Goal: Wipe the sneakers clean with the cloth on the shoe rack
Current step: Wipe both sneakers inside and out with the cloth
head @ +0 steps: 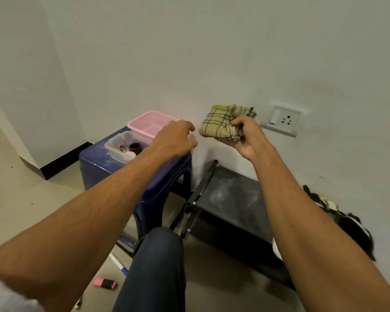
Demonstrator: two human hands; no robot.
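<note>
2 hands raised, right hand (245, 136) gripping folded cloth (223, 122), left hand (176, 138) loose

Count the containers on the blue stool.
2: a pink basket farther back, a clear plastic box nearer and to its left. The left hand may hide more.

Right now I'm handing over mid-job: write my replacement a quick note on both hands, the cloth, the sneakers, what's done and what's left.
The left hand holds nothing, above the pink basket on the blue stool.
The right hand grips the folded cloth, raised before the wall.
The shoe rack shows no shoe on top.
The sneakers lie beside its right end, blurred, partly behind the right forearm.
Done: cloth in hand. Left: wiping; no shoe touched.
</note>
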